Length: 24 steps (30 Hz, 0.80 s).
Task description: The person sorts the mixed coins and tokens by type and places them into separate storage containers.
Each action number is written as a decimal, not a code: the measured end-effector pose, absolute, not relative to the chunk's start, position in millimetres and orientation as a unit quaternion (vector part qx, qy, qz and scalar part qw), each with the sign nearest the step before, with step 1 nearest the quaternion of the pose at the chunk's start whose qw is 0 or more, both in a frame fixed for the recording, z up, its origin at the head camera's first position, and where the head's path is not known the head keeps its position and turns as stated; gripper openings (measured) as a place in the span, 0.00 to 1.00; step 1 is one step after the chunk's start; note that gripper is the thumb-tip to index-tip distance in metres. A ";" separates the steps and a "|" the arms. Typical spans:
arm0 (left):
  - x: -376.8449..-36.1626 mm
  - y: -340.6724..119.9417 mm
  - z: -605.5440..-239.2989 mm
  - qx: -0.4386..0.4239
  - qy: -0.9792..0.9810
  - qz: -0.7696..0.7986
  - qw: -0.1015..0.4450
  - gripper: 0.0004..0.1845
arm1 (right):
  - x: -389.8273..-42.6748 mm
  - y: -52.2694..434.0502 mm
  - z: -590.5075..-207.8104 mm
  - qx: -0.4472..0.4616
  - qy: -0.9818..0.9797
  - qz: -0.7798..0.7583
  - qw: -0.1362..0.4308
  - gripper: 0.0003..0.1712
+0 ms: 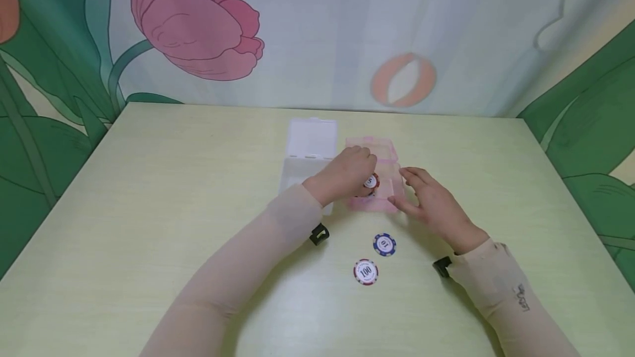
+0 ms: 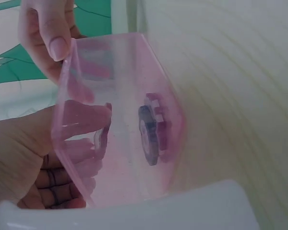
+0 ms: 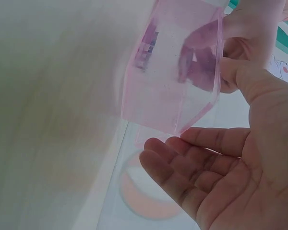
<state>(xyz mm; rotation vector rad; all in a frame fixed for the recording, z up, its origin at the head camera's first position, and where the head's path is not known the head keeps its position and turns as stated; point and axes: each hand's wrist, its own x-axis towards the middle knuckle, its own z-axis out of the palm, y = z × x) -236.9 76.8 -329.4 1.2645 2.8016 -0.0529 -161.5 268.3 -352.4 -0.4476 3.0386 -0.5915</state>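
A pink see-through plastic box (image 1: 379, 205) stands with its lid folded back. Over its left side, my left hand (image 1: 344, 172) reaches in and pinches a poker chip (image 1: 371, 181) marked 5. Seen through the wall in the left wrist view, that chip (image 2: 102, 139) is between thumb and fingers, above the bottom. A blue chip (image 2: 148, 136) and a reddish one lie inside against each other. My right hand (image 1: 439, 205) is at the box's right side, fingers loosely extended. Its thumb (image 3: 237, 72) touches the rim and its index finger meets a corner.
Left of the pink box stands a whitish lidded box (image 1: 311, 139), also unfolded and partly behind my left hand. Nearer on the table (image 1: 149, 208) lie a blue chip (image 1: 384, 244) marked 10 and a red-edged chip (image 1: 366, 272) marked 100. A flowered curtain (image 1: 317, 37) hangs behind.
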 end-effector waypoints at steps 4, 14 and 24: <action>-239.9 78.9 -332.0 0.415 0.908 -0.041 0.038 0.23 | -163.0 267.3 -353.7 -0.146 0.972 -0.187 0.007 0.39; -240.6 76.9 -333.2 0.421 0.906 -0.043 0.029 0.22 | -163.0 266.4 -353.0 -0.138 0.974 -0.181 0.010 0.40; -232.5 69.0 -324.1 0.400 0.916 -0.020 -0.006 0.24 | -161.2 267.7 -352.2 -0.135 0.973 -0.185 0.007 0.39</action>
